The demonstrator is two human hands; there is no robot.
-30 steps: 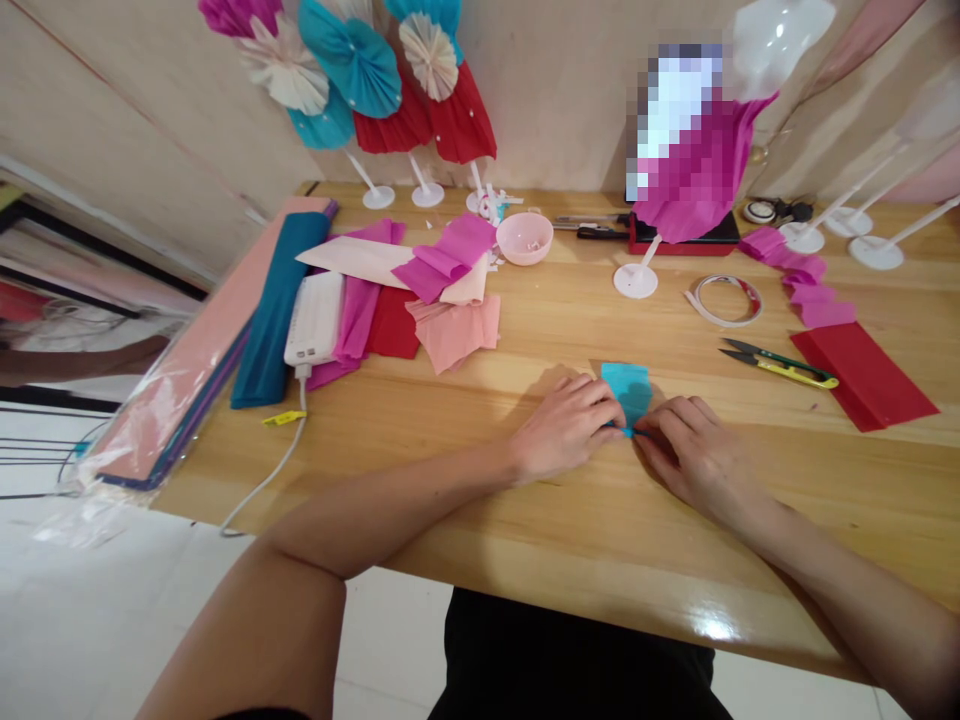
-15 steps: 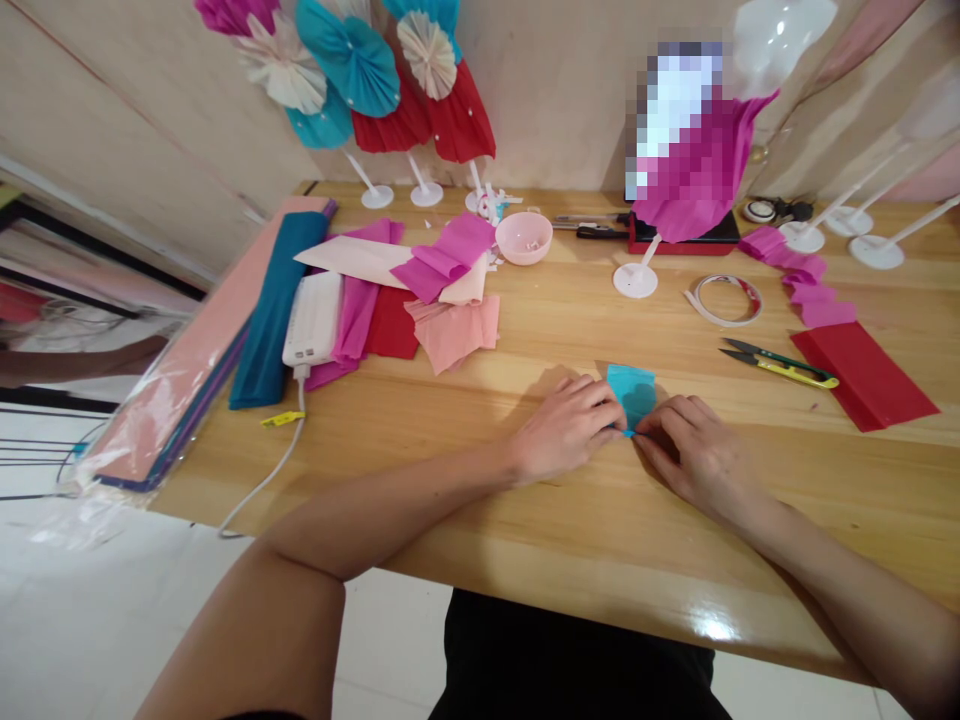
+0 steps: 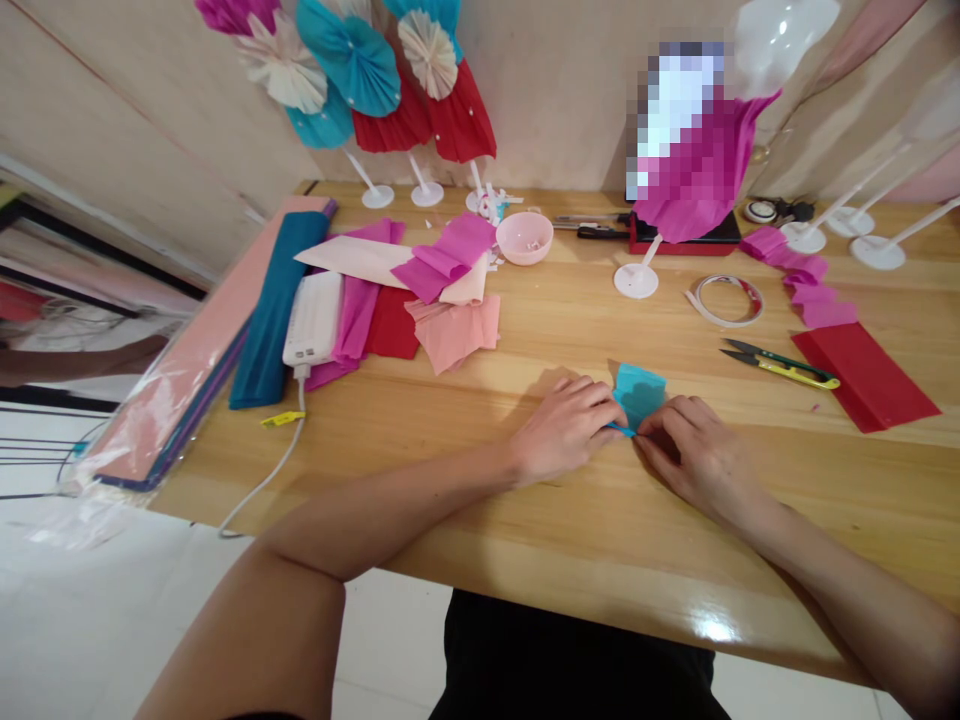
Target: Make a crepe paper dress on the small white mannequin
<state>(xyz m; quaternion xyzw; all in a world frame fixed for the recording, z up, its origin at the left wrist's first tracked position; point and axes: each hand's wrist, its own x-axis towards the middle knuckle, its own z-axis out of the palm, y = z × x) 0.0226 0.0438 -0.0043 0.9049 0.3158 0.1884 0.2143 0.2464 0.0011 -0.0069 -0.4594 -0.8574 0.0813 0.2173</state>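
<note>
A small piece of turquoise crepe paper stands out from between my hands on the wooden table. My left hand and my right hand pinch its gathered lower end between their fingertips. That lower end narrows to a thin fold, partly hidden by my fingers. The upper part fans out, uncovered, toward the far side. A tan scrap seems to lie just behind the paper.
Yellow-handled thread snips and a red paper sheet lie to the right. Left of my hands are crepe paper stacks and a white power bank with its cable. Further back stand a pink bowl and a tape roll.
The upper part of the turquoise paper has swung to the right and tilted, while its pinched end stays between my fingertips. My hands have barely moved.
</note>
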